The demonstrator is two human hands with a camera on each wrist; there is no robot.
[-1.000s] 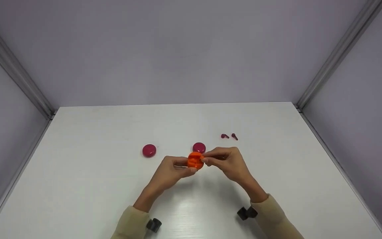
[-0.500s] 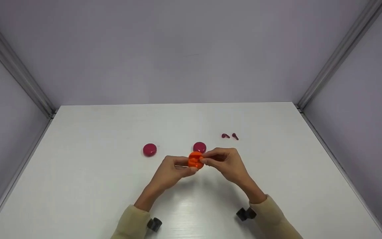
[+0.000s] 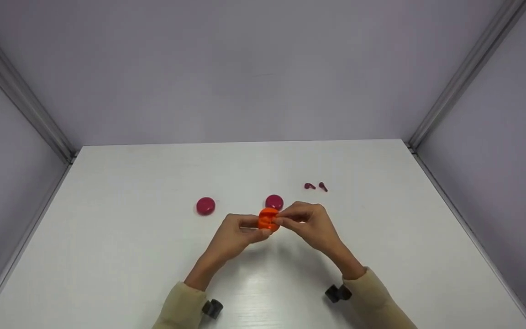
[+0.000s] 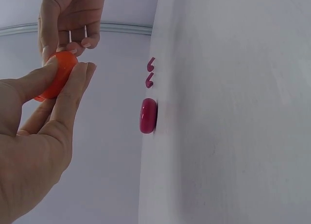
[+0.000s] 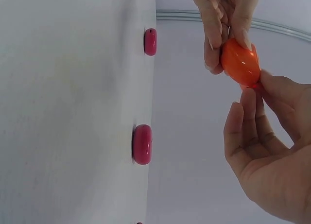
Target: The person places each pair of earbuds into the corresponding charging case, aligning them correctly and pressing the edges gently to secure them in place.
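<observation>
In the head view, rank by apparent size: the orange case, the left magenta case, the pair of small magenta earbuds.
1. Orange case and left magenta case: similar; fingers cover part of the orange one, which is nearer the camera, so unranked.
2. Earbuds, clearly smallest.

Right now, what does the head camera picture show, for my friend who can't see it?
Two hands, left and right, hold a small orange case above a white table. Behind lie two round dark pink cases and two tiny pink earbuds.

Glossy orange plastic on the round case [image 3: 268, 219], light glinting off its smooth shell. Two dark red cases [image 3: 205, 206] [image 3: 274, 202] shine the same way. The white table [image 3: 121, 256] looks smooth, faintly grained, softly reflective. Sleeves [image 3: 178, 308] are matt cloth.
</observation>
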